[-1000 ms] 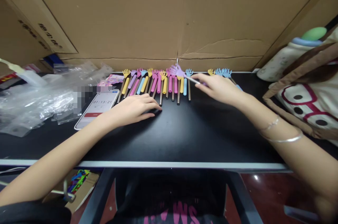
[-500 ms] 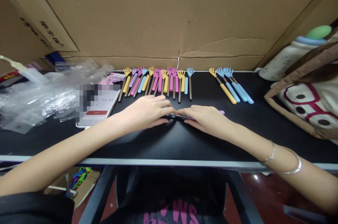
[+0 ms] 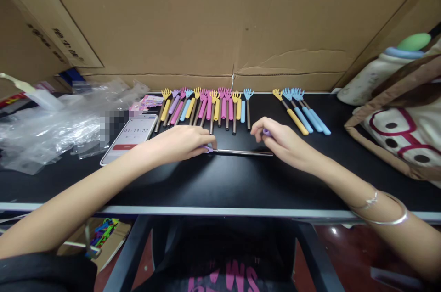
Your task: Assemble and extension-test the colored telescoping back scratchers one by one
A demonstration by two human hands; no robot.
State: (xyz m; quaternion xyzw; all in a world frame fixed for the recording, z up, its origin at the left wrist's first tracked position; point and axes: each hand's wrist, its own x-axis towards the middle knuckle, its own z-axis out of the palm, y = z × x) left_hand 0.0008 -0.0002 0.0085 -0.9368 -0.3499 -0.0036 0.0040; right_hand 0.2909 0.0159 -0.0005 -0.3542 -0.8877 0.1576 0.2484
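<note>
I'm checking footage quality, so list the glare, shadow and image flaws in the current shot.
Head view: pale sheen on the black tabletop, soft shadow below the left hand; head view: bright glints on the clear plastic bags; head view: blocky pixelation beside the phone; head view: a small bright reflection on the reddish floor.

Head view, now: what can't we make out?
All in the head view:
Purple claw: mostly hidden by the left hand.
Purple grip: mostly hidden by the right hand.
Phone: small icons too small to read.
Bag: cut off by the right edge.
Pink print: cut off by the bottom edge.
</note>
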